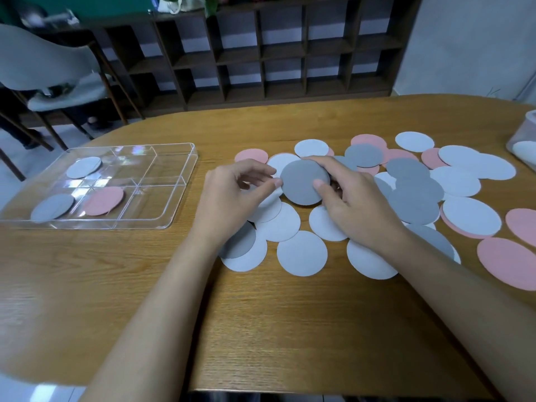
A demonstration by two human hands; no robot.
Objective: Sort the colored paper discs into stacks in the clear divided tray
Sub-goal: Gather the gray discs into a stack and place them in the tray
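- On the table (261,329), right of centre: both hands are over the loose discs (302,253). What's the grip status?
- Right hand (356,204) has the dark grey disc (301,181). Thumb is flat on its face near the right edge, and the fingers curl over the far rim. The disc sits over the white ones below. Lifted or resting, can't tell from where I stand.
- Left?
- Left hand (232,198) is just beside it, fingers curled. Its thumb tip is at the disc's left rim. Real pinch or bare contact, can't tell.
- Tray?
- Clear divided tray (185,187) lies flat on the table, well to the left of both hands. Three compartments are in use. There's a white disc (84,167) far-left, a grey disc (53,207) near-left and a pink disc (103,200) near-middle. Single sheets or stacks, can't tell.
- And the loose ones?
- White, dark grey and pink, overlapping. They spread from under the hands out to the table's right side. White sits mostly near the forearms. Dark grey clusters right of the held disc. Pink lies along the far side and at the right end.
- Anything else nearby?
- Clear tub (525,140) at the right edge, half out of view, with something white inside. Pale chair (43,68) is behind the tray. Dark shelf unit (261,53) runs along the wall.
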